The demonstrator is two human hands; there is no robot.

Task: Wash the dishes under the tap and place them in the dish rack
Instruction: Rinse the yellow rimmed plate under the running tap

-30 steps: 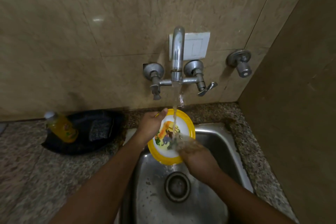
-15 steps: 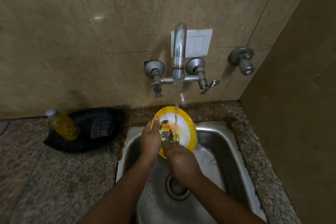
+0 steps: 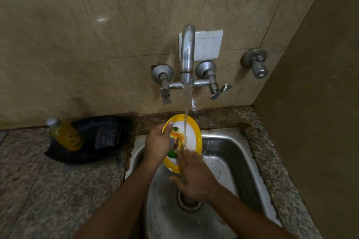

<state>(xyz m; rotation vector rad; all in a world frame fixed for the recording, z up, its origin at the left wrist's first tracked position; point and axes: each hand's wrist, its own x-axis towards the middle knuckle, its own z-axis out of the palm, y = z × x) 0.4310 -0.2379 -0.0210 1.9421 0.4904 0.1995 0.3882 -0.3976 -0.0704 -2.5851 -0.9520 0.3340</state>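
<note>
A yellow-rimmed plate (image 3: 191, 136) with a white centre and a coloured picture is held tilted over the steel sink (image 3: 231, 153). My left hand (image 3: 157, 144) grips its left rim, thumb on the front. My right hand (image 3: 192, 176) lies with spread fingers flat against the plate's lower face, wet. Water runs from the wall tap (image 3: 187, 54) onto the plate's middle. No dish rack shows in this view.
On the speckled granite counter (image 3: 48, 190) left of the sink lies a black tray (image 3: 91, 139) holding a yellow soap bottle (image 3: 66, 134) and a dark scrub pad (image 3: 107, 136). A side wall closes in on the right. A second valve (image 3: 256, 63) juts from the back wall.
The plate has tipped more upright and shifted slightly left under the stream. My right hand slid from the plate's lower right edge down across its bottom face.
</note>
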